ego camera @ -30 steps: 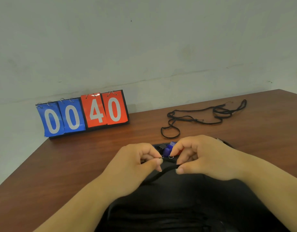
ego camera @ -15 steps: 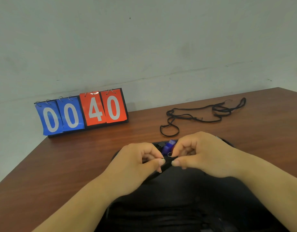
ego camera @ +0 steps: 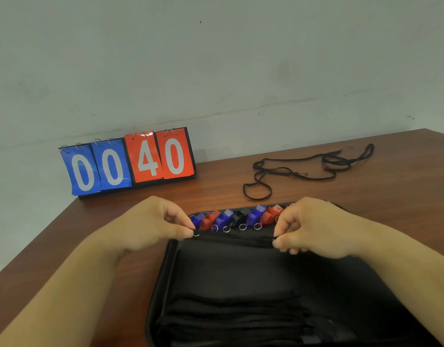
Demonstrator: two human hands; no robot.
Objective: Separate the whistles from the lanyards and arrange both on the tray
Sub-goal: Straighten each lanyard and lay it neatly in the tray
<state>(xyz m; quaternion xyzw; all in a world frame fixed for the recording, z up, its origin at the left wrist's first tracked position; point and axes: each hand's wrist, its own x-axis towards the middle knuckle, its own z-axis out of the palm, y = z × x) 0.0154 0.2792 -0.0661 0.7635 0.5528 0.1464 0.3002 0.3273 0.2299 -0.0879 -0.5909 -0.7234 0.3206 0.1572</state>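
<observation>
A black tray point(ego camera: 162, 276) lies in front of me on the brown table. Along its far edge stands a row of several whistles point(ego camera: 237, 217) in blue, red and black, each with a small metal ring. My left hand point(ego camera: 150, 226) and my right hand point(ego camera: 313, 229) are apart, and each pinches one end of a black lanyard point(ego camera: 237, 237) stretched straight between them, just in front of the whistle row. A small ring shows at my left fingertips. Folded black lanyards point(ego camera: 231, 316) lie in the near part of the tray.
A tangle of loose black lanyards point(ego camera: 303, 171) lies on the table behind the tray, to the right. A flip scoreboard point(ego camera: 128, 161) reading 00 40 stands at the back left against the wall. The table's left edge point(ego camera: 40, 242) runs diagonally.
My hands were together at a blue whistle's ring. They have moved apart sideways, drawing a black lanyard taut between them and uncovering the whistle row.
</observation>
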